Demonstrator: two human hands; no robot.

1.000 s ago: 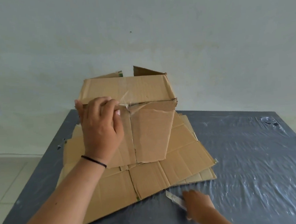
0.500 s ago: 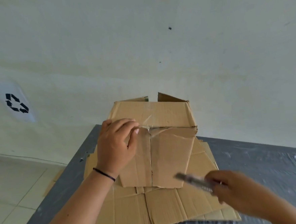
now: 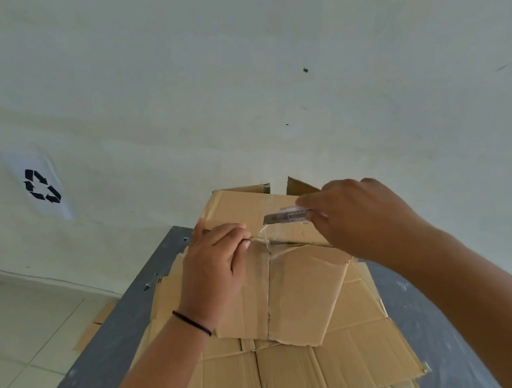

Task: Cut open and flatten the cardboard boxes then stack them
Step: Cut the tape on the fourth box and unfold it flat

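1. Nearest the camera: flattened cardboard sheets lie stacked on the grey table, overlapping, with corners fanned out to the right.
2. On the stack stands an unflattened cardboard box — near face toward the viewer, a vertical seam down its middle, the top edge creased and dented where clear tape crosses it.
3. Left hand (thin black band at the wrist): fingers curled over the box's upper near edge on the left of the seam, fingertips pressed on the top panel, thumb side against the near face.
4. Right hand above the right part of the top panel: fingers closed round a utility knife, its grey body pointing left over the top panel, just above the taped seam. Whether the blade touches the cardboard cannot be told — the tip is blurred.
5. Behind the top panel, two rear flaps stand up.
6. Farthest: pale wall with a white sheet bearing a black recycling symbol at left; tiled floor beside the table, a cardboard scrap lying on it.
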